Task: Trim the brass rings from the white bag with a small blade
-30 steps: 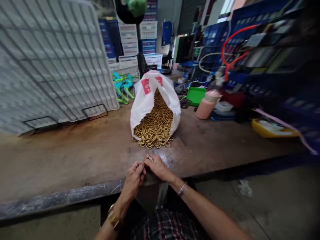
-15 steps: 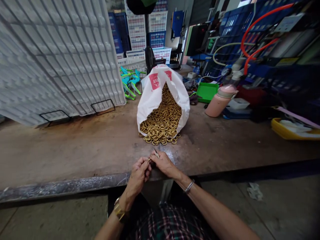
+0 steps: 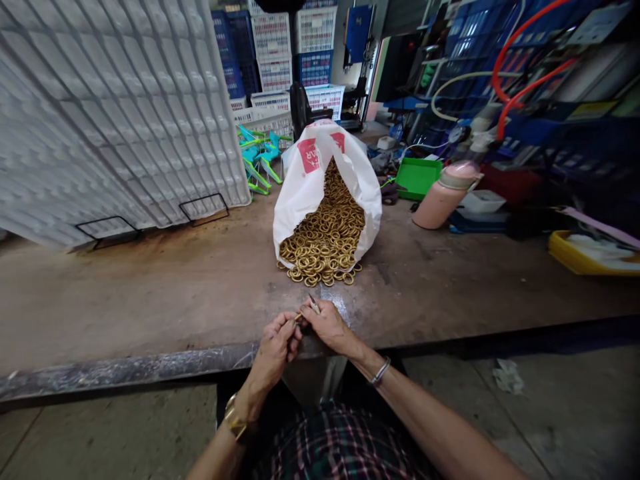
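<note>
At the table's front edge my two hands meet. My left hand (image 3: 280, 337) is closed, pinching a small brass ring (image 3: 299, 317) between thumb and fingers. My right hand (image 3: 327, 325) is closed around a small knife (image 3: 314, 305) whose dark pointed tip sticks out past the fingers; its fingertips touch or nearly touch the ring. Just beyond the hands, a white plastic bag (image 3: 295, 193) with red print lies open toward me. Many brass rings (image 3: 325, 250) fill it and spill from its mouth onto the table.
White ridged trays (image 3: 150, 120) lean at the left on the brown table (image 3: 125, 293), near black wire stands. Turquoise-green clamp-like pieces (image 3: 263, 160) lie behind them. To the right are a green tray (image 3: 417, 177), a pink bottle (image 3: 445, 197) and a yellow tray (image 3: 575, 260). Stacked crates (image 3: 273, 67) stand behind.
The view has shifted slightly. My hands stay together at nearly the same place, still holding the ring and the knife; the bag has not moved.
</note>
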A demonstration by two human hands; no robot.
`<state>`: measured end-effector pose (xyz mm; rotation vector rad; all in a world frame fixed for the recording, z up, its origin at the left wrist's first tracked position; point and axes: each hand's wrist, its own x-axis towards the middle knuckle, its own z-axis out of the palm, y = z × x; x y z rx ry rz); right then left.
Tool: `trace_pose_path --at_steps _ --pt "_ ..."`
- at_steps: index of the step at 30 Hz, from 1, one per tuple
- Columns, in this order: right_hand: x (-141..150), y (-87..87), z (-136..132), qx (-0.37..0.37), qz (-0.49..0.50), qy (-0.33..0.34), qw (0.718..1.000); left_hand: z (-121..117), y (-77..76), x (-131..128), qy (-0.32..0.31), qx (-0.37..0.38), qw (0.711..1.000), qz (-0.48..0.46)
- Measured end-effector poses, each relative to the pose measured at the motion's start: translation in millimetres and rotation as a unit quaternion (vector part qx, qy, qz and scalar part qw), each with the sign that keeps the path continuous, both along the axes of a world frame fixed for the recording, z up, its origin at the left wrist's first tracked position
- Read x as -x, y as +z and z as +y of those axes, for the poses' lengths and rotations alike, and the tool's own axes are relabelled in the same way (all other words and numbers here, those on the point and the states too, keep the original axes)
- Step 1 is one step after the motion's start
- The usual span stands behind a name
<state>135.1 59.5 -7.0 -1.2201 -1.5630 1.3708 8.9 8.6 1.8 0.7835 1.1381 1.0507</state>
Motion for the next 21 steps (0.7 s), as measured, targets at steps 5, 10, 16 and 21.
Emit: trace_pose_path --at_steps 5,10,16,21 --pt "0.6 -1.5 0.2 -0.002 -0.01 -0.011 1.0 0.5 -0.8 -0.4 0.006 0.008 1.0 -0.005" --pt "1.1 -1.0 -0.6 -0.005 -0.018 -0.012 1.0 0.8 0.4 -1.0 0.011 0.006 1.0 0.006" --pt "1.1 -0.7 1.2 -0.007 -0.01 0.004 1.0 1.3 -1.1 1.5 0.006 0.013 1.0 -0.019" --pt "-0.4 -0.2 -2.9 -0.067 -0.155 0.015 0.986 0.4 -0.8 3.2 0.017 0.02 0.998 -0.052"
